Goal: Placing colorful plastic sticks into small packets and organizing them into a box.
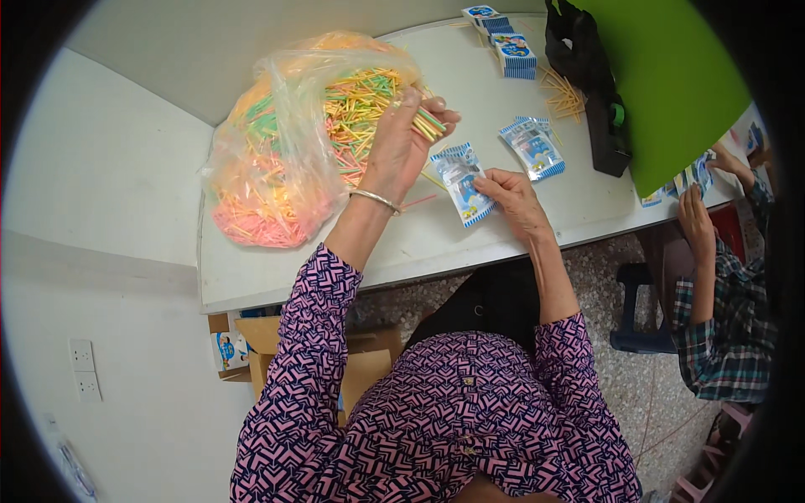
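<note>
My left hand [407, 134] is closed around a small bunch of thin coloured sticks [428, 126], green, yellow and pink, in front of a large clear plastic bag [289, 142]. Many more such sticks [356, 113] fill that bag, whose mouth gapes toward my hand. Between the thumb and fingers of my right hand [516, 201] is the right edge of a blue-and-white packet [464, 186] with striped ends. Whether that packet is unsealed I cannot tell. Just beyond my right hand lie several similar packets [534, 149], overlapping on the table.
Stacked packets [513, 57] stand at the table's far edge, near loose pale sticks [563, 96]. A black tape dispenser [608, 134] sits by a green divider [671, 75]. Past it, at right, a co-worker's hands [696, 214] handle packets. Cardboard boxes [365, 365] are under the table [251, 285].
</note>
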### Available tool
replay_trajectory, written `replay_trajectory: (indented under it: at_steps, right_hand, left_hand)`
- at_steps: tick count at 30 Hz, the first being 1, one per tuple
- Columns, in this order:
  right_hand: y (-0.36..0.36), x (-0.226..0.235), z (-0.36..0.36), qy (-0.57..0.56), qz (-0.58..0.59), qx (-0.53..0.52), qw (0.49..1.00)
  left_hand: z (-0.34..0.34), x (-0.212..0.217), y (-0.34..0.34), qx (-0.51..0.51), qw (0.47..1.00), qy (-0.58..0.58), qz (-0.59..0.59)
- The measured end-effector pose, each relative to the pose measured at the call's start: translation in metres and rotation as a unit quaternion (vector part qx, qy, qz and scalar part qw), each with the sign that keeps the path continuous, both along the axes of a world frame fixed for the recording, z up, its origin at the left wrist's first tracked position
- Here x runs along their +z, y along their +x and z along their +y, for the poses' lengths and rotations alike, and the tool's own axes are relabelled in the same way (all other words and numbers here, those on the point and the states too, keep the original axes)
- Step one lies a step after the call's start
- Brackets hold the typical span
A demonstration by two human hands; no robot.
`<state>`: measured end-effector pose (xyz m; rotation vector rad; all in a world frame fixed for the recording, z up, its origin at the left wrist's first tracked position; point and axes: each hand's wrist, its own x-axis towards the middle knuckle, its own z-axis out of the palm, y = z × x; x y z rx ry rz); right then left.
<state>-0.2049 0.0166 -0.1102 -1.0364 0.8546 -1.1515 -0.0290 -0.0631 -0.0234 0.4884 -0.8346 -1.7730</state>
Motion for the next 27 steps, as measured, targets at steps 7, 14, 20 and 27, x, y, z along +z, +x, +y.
replay_trajectory:
  at_steps: [7, 14, 20, 27]
  right_hand:
    - [-0.001, 0.011, 0.009, 0.012, -0.011, 0.018, 1.000]
    - [-0.001, 0.014, 0.013, 0.021, -0.008, 0.014, 1.000]
    - [-0.002, 0.009, 0.014, 0.005, -0.005, 0.015, 1.000]
    - [-0.004, 0.009, 0.010, -0.025, 0.004, 0.010, 1.000]
  left_hand:
    - [0.023, -0.002, -0.007, -0.016, 0.989, -0.091, -0.120]
    - [0.038, -0.008, -0.010, -0.010, 0.972, -0.124, -0.197]
    - [0.044, -0.010, 0.003, -0.097, 0.896, -0.242, -0.360]
    - [0.037, -0.003, 0.015, -0.086, 0.795, -0.286, -0.528]
